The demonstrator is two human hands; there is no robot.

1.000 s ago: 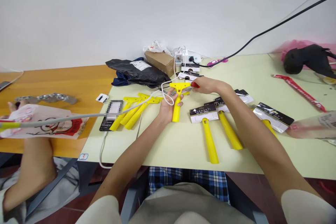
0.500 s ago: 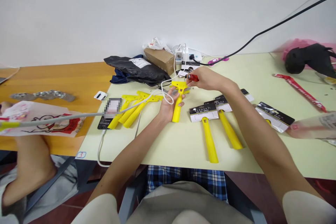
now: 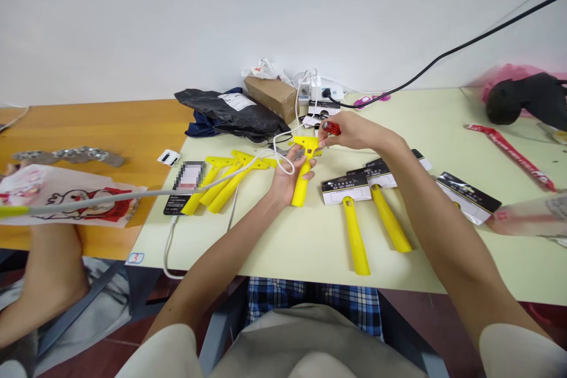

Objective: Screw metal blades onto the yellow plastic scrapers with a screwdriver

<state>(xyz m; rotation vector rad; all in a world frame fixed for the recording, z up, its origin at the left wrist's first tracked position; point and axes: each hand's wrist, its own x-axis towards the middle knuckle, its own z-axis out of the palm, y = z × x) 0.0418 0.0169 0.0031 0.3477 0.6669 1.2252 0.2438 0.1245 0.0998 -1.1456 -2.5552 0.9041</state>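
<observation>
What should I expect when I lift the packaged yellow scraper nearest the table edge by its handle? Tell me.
The packaged yellow scraper looks like moulded plastic, so probably light and stiff. Its long handle lies flat on the table, so it is unlikely to roll. The card sleeve over the head may slide or flex if loose.

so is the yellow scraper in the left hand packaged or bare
Bare. The yellow scraper in the left hand shows no card sleeve over its head, unlike the packaged scrapers lying beside it on the table.
</observation>
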